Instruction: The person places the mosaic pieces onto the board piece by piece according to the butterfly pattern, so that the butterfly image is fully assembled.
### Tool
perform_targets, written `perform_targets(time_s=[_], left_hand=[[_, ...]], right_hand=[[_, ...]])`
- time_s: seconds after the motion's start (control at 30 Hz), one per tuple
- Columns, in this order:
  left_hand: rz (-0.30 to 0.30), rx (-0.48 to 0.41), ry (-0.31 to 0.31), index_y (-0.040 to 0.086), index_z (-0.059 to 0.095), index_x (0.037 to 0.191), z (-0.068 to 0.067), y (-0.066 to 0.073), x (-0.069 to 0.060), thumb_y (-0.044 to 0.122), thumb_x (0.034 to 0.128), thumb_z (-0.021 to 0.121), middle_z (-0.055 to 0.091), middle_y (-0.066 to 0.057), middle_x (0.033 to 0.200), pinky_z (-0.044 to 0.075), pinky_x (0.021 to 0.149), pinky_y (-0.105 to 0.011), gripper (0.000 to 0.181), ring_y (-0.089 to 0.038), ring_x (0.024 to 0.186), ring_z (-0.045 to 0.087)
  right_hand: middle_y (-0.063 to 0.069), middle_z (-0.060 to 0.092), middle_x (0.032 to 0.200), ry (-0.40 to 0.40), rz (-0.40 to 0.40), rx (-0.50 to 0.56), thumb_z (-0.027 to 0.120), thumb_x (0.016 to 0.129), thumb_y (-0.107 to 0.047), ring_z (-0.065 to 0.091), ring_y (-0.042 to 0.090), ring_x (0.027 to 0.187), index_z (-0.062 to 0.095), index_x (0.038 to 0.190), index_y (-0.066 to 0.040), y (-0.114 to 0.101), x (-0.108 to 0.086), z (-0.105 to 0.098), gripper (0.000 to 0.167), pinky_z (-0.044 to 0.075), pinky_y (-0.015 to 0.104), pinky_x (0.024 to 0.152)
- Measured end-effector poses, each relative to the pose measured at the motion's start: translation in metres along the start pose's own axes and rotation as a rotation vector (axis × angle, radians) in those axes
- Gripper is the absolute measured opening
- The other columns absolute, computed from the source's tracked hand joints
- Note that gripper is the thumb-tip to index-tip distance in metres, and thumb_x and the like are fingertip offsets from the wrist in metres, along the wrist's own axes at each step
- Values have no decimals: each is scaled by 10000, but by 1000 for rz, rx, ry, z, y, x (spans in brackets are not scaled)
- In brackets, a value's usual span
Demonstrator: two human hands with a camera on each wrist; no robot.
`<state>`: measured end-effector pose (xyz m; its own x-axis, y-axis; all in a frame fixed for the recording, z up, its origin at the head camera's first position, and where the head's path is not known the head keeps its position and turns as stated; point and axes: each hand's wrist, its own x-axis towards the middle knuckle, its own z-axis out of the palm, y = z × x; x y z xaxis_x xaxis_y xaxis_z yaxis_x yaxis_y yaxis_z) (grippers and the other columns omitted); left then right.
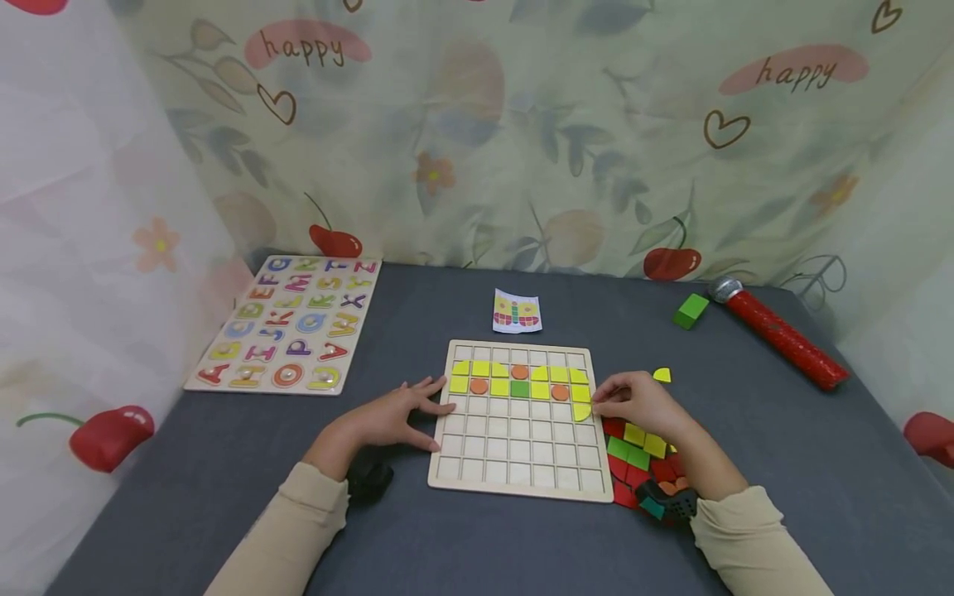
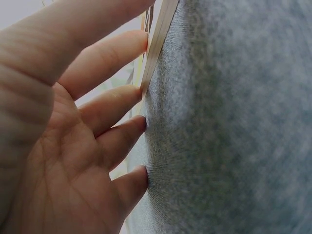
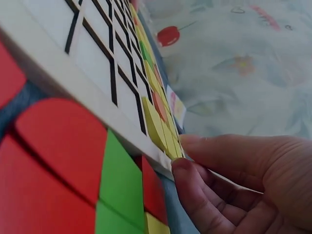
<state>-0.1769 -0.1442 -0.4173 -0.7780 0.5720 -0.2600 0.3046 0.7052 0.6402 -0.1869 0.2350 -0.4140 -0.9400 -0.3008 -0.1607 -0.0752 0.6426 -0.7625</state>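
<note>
A wooden grid board point(image 1: 499, 451) lies flat, its upper cells filled with yellow tiles, orange discs and a green square. My left hand point(image 1: 391, 414) spreads its fingers along the board's left side; in the left wrist view, fingertips point(image 2: 136, 92) touch the wooden edge. Over the right edge, my right hand point(image 1: 641, 401) brings thumb and index finger together beside a yellow quarter-circle tile point(image 1: 581, 411) in the third row. In the right wrist view, the fingertips point(image 3: 186, 171) meet the board's edge near this tile point(image 3: 153, 124); whether they pinch it is unclear.
Loose red, yellow and green tiles point(image 1: 628, 453) lie by the board's right side, partly under my right forearm. Another yellow quarter-circle point(image 1: 662, 375) is behind that hand. Farther back are a pattern card point(image 1: 517, 313), alphabet puzzle point(image 1: 261, 391), green block point(image 1: 691, 310) and red microphone point(image 1: 782, 335).
</note>
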Motion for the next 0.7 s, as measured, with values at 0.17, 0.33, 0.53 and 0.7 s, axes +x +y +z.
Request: perform_targets(time_s=[0.17, 0.33, 0.53, 0.7], left_hand=[[-3, 4, 0, 178, 510, 1343, 0, 0, 0, 320, 750, 764, 203, -52, 1557, 15, 1164, -537, 660, -280, 1459, 53], [1, 2, 3, 174, 509, 1342, -1, 0, -1, 313, 750, 766, 198, -52, 1558, 9, 1164, -536, 660, -277, 1460, 47], [4, 2, -2, 171, 510, 1342, -1, 0, 0, 319, 749, 766, 198, -59, 1558, 9, 1162, -540, 663, -283, 1459, 49], [4, 4, -5, 171, 509, 1344, 0, -2, 0, 326, 748, 765, 197, -61, 1559, 11, 1161, -543, 667, -287, 1459, 50]], right_hand=[[72, 665, 880, -12, 30, -18, 703, 830, -173, 571, 160, 726, 689, 933, -22, 6, -7, -7, 183, 503, 234, 640], [63, 667, 894, -12, 53, -23, 710, 827, -238, 573, 160, 735, 690, 961, -25, 10, -15, -16, 252, 505, 246, 663], [70, 661, 867, -7, 51, -21, 705, 829, -201, 556, 149, 700, 681, 983, 7, 20, -30, -25, 259, 503, 239, 615], [55, 651, 824, -42, 54, -31, 718, 811, -184, 537, 115, 648, 676, 1021, 20, 29, -39, -26, 296, 483, 231, 560]])
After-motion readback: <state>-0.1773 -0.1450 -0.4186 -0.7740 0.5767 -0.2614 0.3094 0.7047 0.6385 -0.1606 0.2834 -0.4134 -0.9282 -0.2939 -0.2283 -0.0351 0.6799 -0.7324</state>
